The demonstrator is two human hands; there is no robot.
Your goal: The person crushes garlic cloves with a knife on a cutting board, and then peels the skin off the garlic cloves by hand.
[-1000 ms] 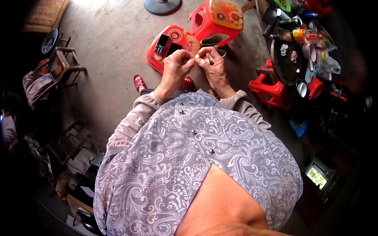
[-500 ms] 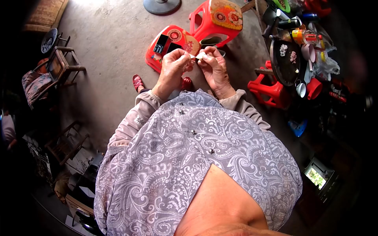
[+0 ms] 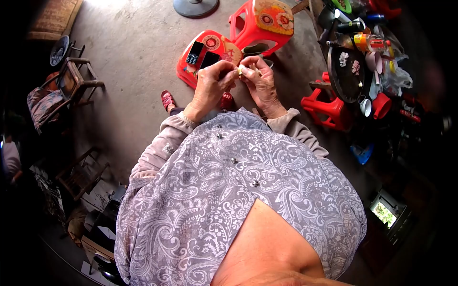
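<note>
A small pale piece (image 3: 240,70) sits between the fingertips of both hands, in front of the body. My left hand (image 3: 213,86) pinches it from the left with thumb and forefinger. From the right, my right hand (image 3: 260,85) grips it too, its fingers curled; something pale also shows among those fingers, too small to name. Just beyond the hands stands a low red stool (image 3: 187,66), its patterned top bearing a black phone-like object (image 3: 194,52) and a second dark flat object (image 3: 210,59).
A taller red stool (image 3: 274,19) stands behind. At the right, a dark round tray (image 3: 346,83) holds small pale heaps, near bottles, cups and another red stool (image 3: 329,106). Wooden chairs (image 3: 78,78) stand at the left. A round grey base (image 3: 196,5) is at the top.
Half a second ago the fingertips were slightly apart with a pale strip between them; now they have come together around the small piece. The arms have barely moved.
</note>
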